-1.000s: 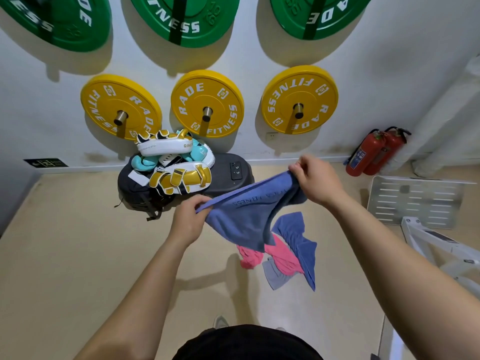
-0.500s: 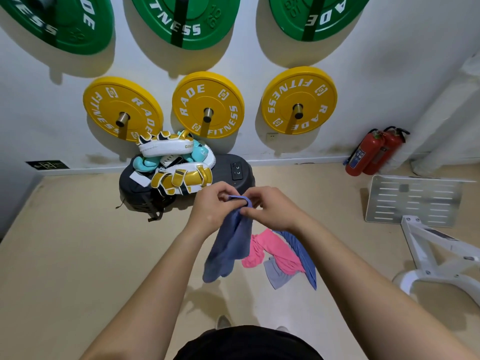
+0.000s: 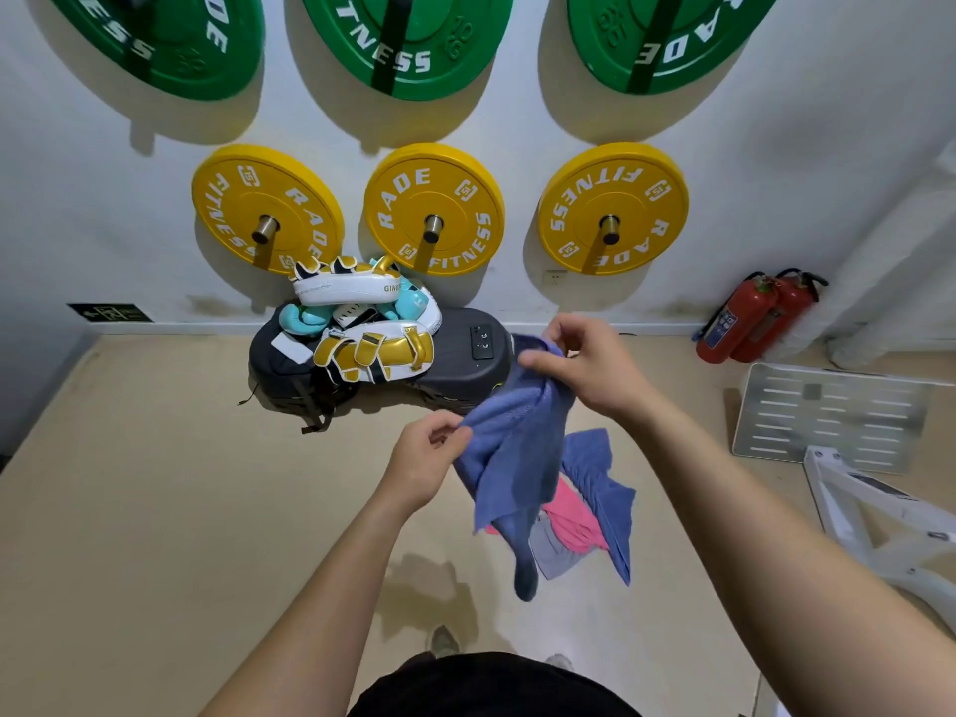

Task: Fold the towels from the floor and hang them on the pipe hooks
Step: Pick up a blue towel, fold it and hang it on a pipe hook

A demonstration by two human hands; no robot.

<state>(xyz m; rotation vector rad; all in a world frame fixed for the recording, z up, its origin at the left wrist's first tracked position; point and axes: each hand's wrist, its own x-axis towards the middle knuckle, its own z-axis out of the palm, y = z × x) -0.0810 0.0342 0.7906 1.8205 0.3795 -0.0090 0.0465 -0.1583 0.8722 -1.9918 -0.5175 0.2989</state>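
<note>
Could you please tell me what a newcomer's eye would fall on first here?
The eye goes first to the blue terry towel at centre, pinched by the left hand and gripped higher by the right hand, above a heap of pink and blue towels on the floor. Behind, three round yellow weight plates hang on the wall under green plates, and two red fire extinguishers stand at the right corner.

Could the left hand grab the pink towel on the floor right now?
Probably not yet: the left hand is busy pinching the hanging blue towel, which dangles over the crumpled pink towel lying below.
</note>
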